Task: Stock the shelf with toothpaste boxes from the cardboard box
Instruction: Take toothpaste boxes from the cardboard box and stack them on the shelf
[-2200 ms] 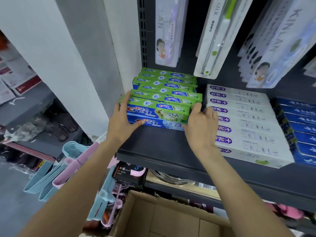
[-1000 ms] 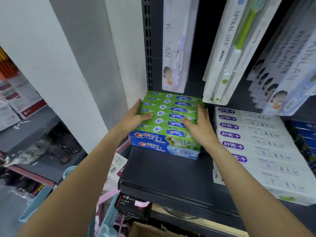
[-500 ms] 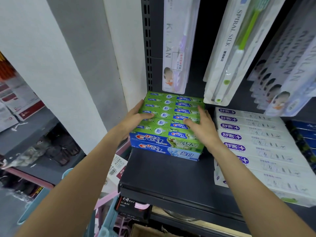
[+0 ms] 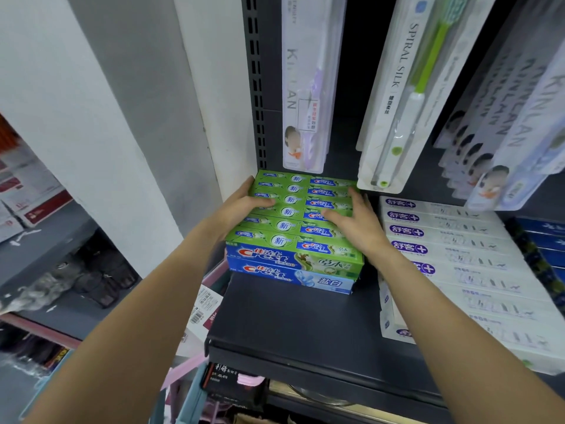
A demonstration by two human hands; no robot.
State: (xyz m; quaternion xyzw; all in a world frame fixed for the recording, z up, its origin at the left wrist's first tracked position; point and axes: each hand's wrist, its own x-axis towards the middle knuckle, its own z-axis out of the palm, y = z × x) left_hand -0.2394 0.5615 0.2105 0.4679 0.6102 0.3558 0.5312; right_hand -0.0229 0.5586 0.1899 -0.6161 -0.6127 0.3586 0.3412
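Note:
A block of green toothpaste boxes [image 4: 290, 228] lies on the dark shelf [image 4: 290, 325], pushed against the back left corner, with a blue box [image 4: 293, 278] under the front one. My left hand [image 4: 241, 209] lies flat on the left side of the green boxes, fingers spread over their tops. My right hand [image 4: 357, 221] rests on the right side of the same block, fingers on top. Neither hand wraps around a single box. The cardboard box is almost out of view at the bottom edge.
White toothpaste boxes [image 4: 458, 264] fill the shelf to the right, blue ones [image 4: 547, 240] beyond. Packaged toothbrushes [image 4: 397, 96] hang above the shelf. A white pillar [image 4: 122, 133] stands to the left. Pink and blue hangers [image 4: 183, 387] sit below.
The stack has gone from near the shelf's middle to the back. Both hands moved from its front ends onto the tops. In the last half second they barely shifted.

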